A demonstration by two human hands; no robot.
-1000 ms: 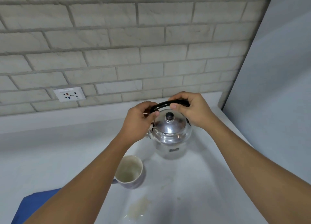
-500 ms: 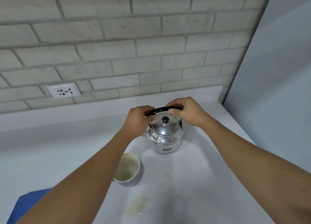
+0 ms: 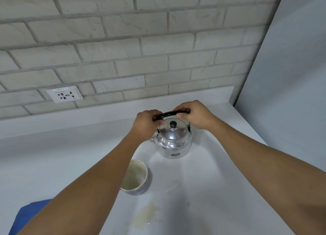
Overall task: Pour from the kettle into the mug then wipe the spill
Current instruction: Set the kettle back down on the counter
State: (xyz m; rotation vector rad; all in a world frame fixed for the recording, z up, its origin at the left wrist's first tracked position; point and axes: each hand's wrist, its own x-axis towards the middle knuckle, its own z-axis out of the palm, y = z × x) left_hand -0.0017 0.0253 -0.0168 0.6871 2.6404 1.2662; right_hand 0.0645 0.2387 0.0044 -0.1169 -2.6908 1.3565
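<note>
The kettle (image 3: 173,143) stands upright on the counter (image 3: 53,164), lid on, near the back wall. Your left hand (image 3: 147,124) pinches the left end of its black handle (image 3: 173,113); your right hand (image 3: 195,114) is closed around the right end. The mug (image 3: 135,177) sits just in front of the kettle to the left, partly behind your left forearm. A pale spill (image 3: 146,215) lies nearer you. A blue cloth (image 3: 26,215) shows at the lower left, a socket (image 3: 65,94) on the brick wall.
</note>
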